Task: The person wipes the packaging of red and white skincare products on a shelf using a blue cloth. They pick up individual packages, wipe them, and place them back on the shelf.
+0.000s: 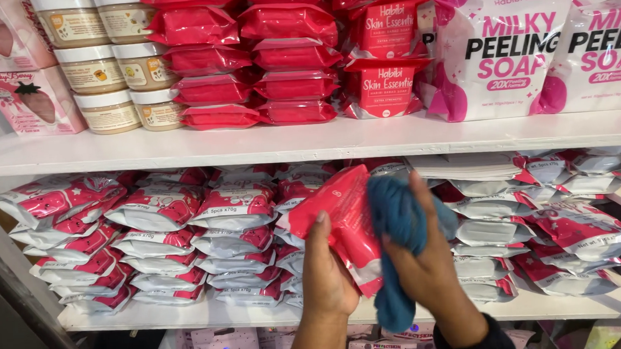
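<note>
Left hand (328, 273), at 6 o'clock, with its grip clenched on a red-and-white soap packet (347, 222), held tilted in front of the lower shelf (211, 313); right hand (428, 264), just toward 3 o'clock, with its grip grasping a blue cloth (398, 226) pressed against the packet's right face. Behind them, stacked red-and-white packets (158, 239) fill the lower shelf. Farthest, at 12 o'clock, the upper shelf (309, 143) carries cream jars (110, 72), red wrapped bars (255, 57) and pink-and-white pouches (502, 44).

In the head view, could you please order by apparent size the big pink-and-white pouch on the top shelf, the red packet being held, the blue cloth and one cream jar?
1. Pink-and-white pouch.
2. Red packet and blue cloth: alike, and nearer the camera, so unranked.
3. Cream jar, smallest.
</note>
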